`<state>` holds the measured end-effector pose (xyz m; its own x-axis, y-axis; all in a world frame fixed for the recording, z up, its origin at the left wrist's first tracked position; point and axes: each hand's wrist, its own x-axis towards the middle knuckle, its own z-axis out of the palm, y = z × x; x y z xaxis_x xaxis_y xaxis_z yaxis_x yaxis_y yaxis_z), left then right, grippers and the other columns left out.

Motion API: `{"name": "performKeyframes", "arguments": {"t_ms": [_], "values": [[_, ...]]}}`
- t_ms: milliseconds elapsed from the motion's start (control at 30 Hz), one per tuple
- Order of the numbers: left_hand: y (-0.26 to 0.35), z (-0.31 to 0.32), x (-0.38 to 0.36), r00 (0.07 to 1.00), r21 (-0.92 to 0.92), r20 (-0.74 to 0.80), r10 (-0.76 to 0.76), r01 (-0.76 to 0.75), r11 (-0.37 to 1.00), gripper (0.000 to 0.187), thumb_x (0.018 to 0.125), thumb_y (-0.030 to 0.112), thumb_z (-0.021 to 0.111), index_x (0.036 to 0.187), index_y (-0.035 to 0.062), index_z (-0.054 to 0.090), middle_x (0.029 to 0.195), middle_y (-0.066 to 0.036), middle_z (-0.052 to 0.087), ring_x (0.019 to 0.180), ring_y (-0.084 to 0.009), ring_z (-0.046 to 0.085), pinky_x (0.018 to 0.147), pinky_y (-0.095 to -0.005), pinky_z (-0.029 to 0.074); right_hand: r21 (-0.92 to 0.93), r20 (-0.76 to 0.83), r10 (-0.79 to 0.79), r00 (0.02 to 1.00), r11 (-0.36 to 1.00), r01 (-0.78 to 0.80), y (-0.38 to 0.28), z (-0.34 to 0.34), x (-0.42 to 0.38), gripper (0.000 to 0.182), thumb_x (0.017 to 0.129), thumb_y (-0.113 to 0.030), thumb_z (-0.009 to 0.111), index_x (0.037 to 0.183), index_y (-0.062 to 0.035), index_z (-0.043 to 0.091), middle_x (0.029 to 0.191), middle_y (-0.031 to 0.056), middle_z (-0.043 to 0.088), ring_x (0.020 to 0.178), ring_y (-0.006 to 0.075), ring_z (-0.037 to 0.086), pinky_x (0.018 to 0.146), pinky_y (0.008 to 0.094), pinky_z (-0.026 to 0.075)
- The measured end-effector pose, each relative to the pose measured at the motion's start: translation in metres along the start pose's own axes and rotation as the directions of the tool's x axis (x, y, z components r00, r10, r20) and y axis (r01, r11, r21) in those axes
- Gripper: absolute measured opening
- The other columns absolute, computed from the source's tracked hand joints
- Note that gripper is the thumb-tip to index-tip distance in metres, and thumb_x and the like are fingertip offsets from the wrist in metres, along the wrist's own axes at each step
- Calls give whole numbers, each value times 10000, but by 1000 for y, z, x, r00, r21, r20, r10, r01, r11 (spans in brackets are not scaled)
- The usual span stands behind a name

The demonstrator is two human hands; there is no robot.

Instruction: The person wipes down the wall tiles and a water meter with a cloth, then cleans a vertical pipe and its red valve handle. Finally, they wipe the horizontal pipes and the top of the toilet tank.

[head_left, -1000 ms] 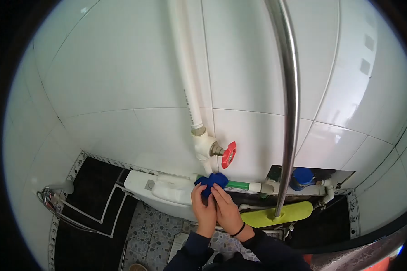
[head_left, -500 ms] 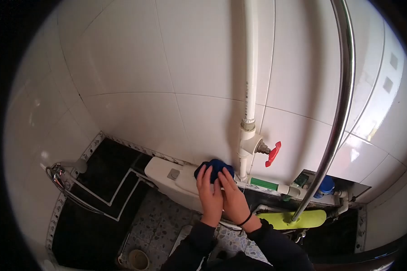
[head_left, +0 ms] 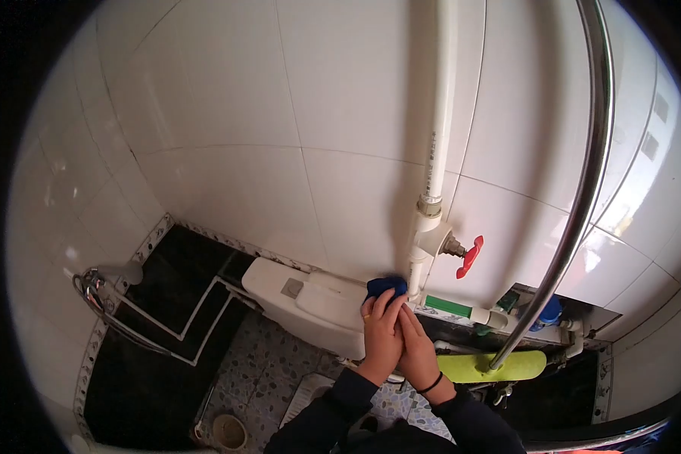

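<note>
A bunched dark blue cloth lies at the right end of the white cistern, close to the foot of the white pipe. My left hand grips it from the near side, fingers bent over it. Pressed against the left is my right hand, a black band on its wrist; its fingertips reach the cloth's lower right edge. Both hands are closed, and their fingers hide part of the cloth.
Above the hands a white pipe carries a valve with a red handle. A steel pole rises from a yellow-green mop head on the right. A green box, a shower hose and a small bucket are also around.
Both hands have slid the blue cloth rightward to the cistern's end, nearer the pipe. The right hand has turned more edge-on beside the left. The camera view has shifted slightly.
</note>
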<state>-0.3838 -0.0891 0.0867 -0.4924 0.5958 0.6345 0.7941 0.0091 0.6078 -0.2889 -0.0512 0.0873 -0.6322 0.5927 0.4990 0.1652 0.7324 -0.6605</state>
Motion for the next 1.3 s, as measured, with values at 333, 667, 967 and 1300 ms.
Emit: {"name": "performKeyframes", "arguments": {"t_ms": [333, 667, 967, 1300], "values": [[-8, -12, 18, 998, 38, 65, 25, -27, 999, 463, 802, -26, 571, 1248, 94, 610, 1357, -123, 515, 1171, -426, 432, 998, -461, 396, 74, -6, -11, 1000, 997, 12, -3, 14, 6, 569, 860, 28, 509, 1417, -5, 393, 1508, 224, 331, 1244, 413, 496, 954, 391, 475], [-58, -10, 16, 961, -156, -41, -274, 265, 952, 361, 831, -22, 580, 1192, -17, 591, 1264, -206, 543, 1140, -366, 544, 980, -392, 440, 30, 135, -82, 988, 996, 78, -8, 38, 23, 566, 820, 44, 506, 1380, 11, 426, 1478, 196, 385, 1204, 404, 511, 985, 411, 460], [-23, -6, 6, 978, -255, -64, -197, 175, 951, 394, 794, -96, 584, 1173, 13, 595, 1251, -180, 529, 1161, -349, 528, 998, -379, 425, 72, 0, -28, 1000, 997, 28, -15, 10, 2, 502, 840, 59, 497, 1339, 1, 489, 1432, 227, 439, 1231, 394, 512, 1009, 394, 445], [-5, 4, 7, 990, -110, -14, -140, 137, 984, 415, 843, -70, 572, 1251, 8, 564, 1307, -193, 490, 1172, -367, 521, 967, -382, 454, 99, 6, 48, 999, 994, -48, -13, -14, -9, 538, 831, 79, 514, 1360, -14, 477, 1434, 222, 442, 1255, 385, 500, 1010, 392, 448]]}}
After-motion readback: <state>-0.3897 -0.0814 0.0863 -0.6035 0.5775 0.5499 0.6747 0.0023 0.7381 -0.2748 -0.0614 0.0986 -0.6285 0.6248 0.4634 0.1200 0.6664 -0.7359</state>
